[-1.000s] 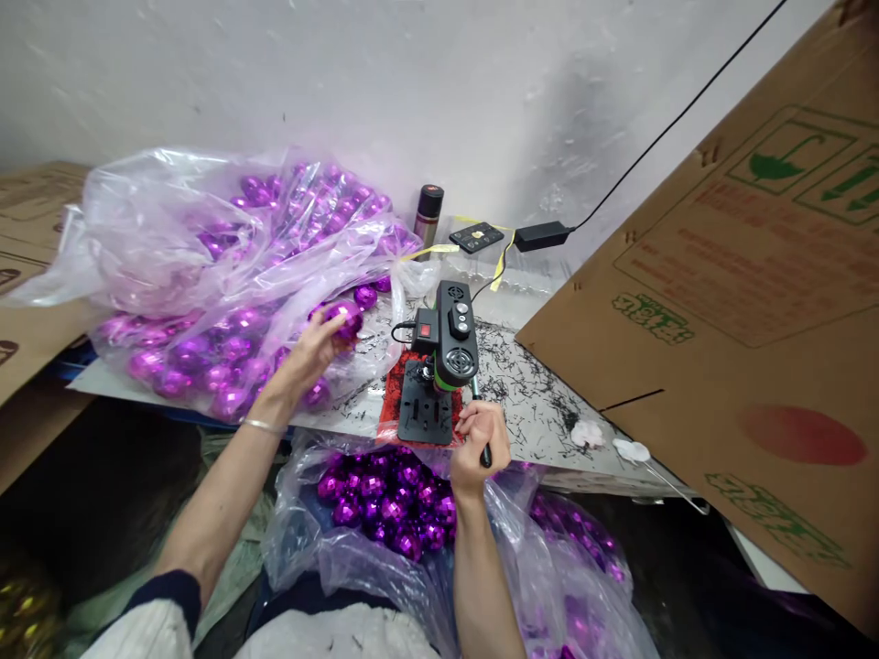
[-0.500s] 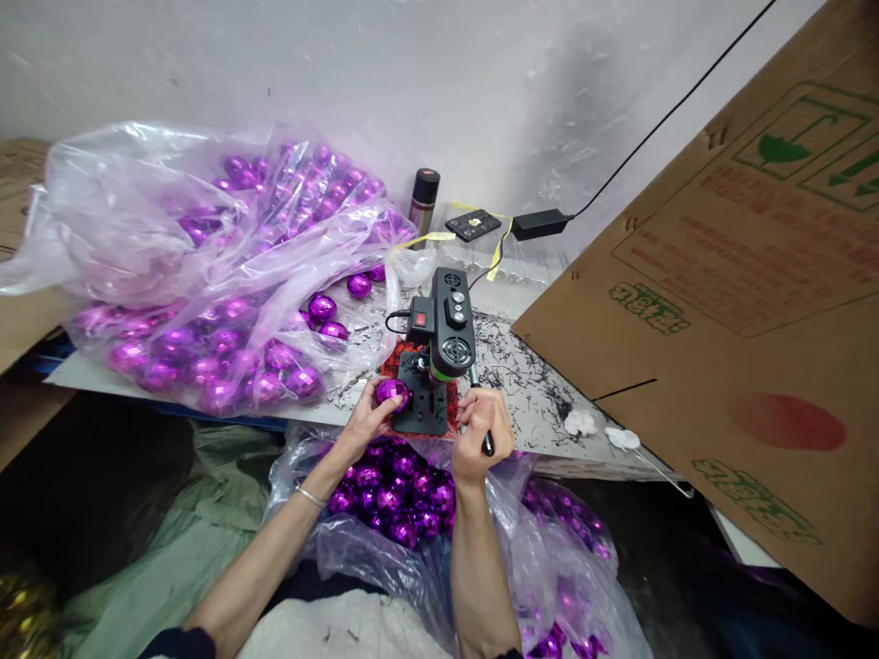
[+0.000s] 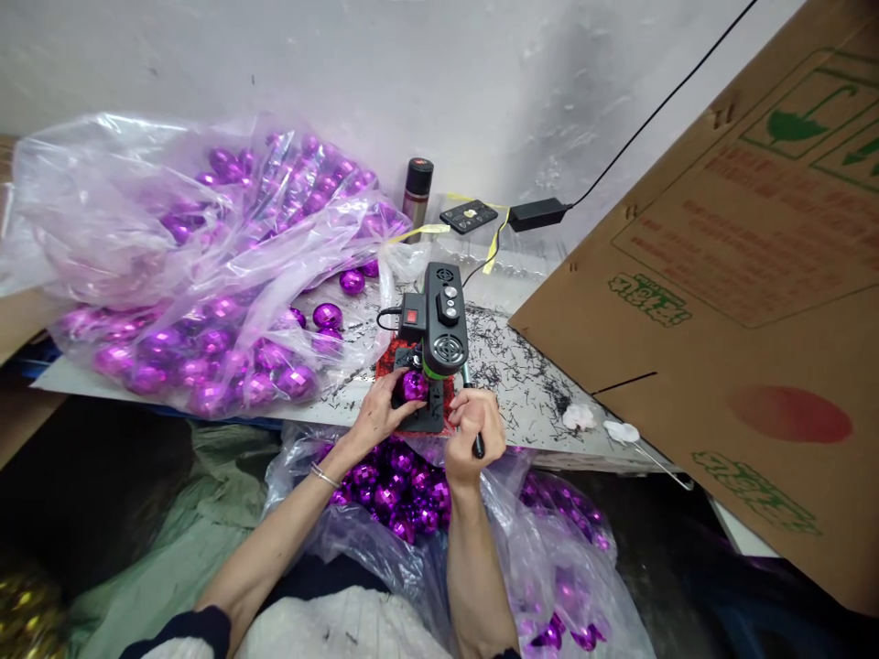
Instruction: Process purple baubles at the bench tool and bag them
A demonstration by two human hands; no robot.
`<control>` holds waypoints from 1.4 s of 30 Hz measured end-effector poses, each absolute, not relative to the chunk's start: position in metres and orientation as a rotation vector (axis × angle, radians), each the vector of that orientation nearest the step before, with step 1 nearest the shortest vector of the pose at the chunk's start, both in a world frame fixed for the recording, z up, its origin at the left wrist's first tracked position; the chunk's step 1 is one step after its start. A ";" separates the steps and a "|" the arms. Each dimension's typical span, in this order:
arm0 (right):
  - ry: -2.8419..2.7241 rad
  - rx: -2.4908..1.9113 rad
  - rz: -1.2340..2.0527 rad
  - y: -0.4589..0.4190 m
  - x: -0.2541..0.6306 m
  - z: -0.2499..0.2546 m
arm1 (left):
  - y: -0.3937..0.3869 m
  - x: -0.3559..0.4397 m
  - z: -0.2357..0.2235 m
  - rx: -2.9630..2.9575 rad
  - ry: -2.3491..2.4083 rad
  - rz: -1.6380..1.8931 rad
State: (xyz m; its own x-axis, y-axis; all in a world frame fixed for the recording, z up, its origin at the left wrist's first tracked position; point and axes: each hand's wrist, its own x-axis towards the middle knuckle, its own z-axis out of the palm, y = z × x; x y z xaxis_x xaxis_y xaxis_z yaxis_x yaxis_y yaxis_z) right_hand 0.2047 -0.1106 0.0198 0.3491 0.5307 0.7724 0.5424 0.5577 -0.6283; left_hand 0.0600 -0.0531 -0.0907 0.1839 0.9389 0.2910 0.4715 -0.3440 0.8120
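Here, in the head view, the left hand (image 3: 377, 409) has its fingers curled around a faceted purple ball (image 3: 413, 386), held over the base plate (image 3: 432, 418) at the near end of the black machine (image 3: 446, 316). The right hand (image 3: 473, 426) has its fingers wrapped round the lever handle (image 3: 479, 448). A clear bag (image 3: 103, 197) of similar balls covers the bench (image 3: 526, 416) on the left; a cardboard box (image 3: 693, 366) is on the right.

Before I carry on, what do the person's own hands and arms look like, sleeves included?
The left hand and right hand are both ungloved. The left arm wears a slim silvery bangle; the right arm shows no band. The left sleeve has a dark navy edge with whitish cloth; only a dark edge of the right sleeve shows.
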 end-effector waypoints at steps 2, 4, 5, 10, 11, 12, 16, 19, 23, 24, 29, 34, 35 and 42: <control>-1.283 -1.054 -0.002 -0.111 0.204 0.020 | -0.053 0.061 -0.092 1.963 1.328 1.088; -1.284 -1.040 0.002 -0.111 0.204 0.019 | -0.053 0.063 -0.093 2.019 1.315 1.102; -1.285 -1.038 0.000 -0.111 0.204 0.019 | -0.053 0.064 -0.094 2.046 1.303 1.107; -1.274 -1.049 -0.014 -0.111 0.204 0.019 | -0.051 0.069 -0.101 2.120 1.248 1.118; -1.274 -1.046 -0.012 -0.112 0.204 0.019 | -0.050 0.070 -0.102 2.124 1.235 1.129; -1.278 -1.045 -0.010 -0.112 0.205 0.019 | -0.050 0.070 -0.104 2.127 1.218 1.144; -1.288 -1.063 -0.007 -0.114 0.205 0.017 | -0.048 0.069 -0.108 2.128 1.161 1.186; -1.275 -1.046 0.001 -0.114 0.204 0.006 | -0.048 0.069 -0.109 2.110 1.184 1.161; -1.243 -0.998 -0.009 -0.110 0.202 -0.014 | -0.048 0.071 -0.110 2.092 1.218 1.136; -1.234 -0.992 -0.024 -0.109 0.201 -0.018 | -0.049 0.071 -0.110 2.091 1.218 1.136; -1.198 -0.951 -0.066 -0.104 0.199 -0.021 | -0.050 0.072 -0.109 2.097 1.202 1.159; -1.218 -0.970 -0.080 -0.104 0.200 -0.016 | -0.050 0.073 -0.108 2.097 1.207 1.154; -1.218 -0.975 -0.071 -0.105 0.200 -0.014 | -0.050 0.073 -0.108 2.093 1.216 1.142; -1.210 -1.009 -0.028 -0.109 0.198 -0.008 | -0.049 0.071 -0.108 2.080 1.215 1.149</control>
State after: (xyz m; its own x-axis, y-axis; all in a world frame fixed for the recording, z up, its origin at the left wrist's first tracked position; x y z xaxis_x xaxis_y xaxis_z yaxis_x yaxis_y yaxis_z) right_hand 0.1983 -0.1092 -0.0076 0.4073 0.4763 0.7792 0.5116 0.5878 -0.6267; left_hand 0.0708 -0.0493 -0.1077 0.2577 0.8668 0.4269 0.4750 -0.4984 0.7252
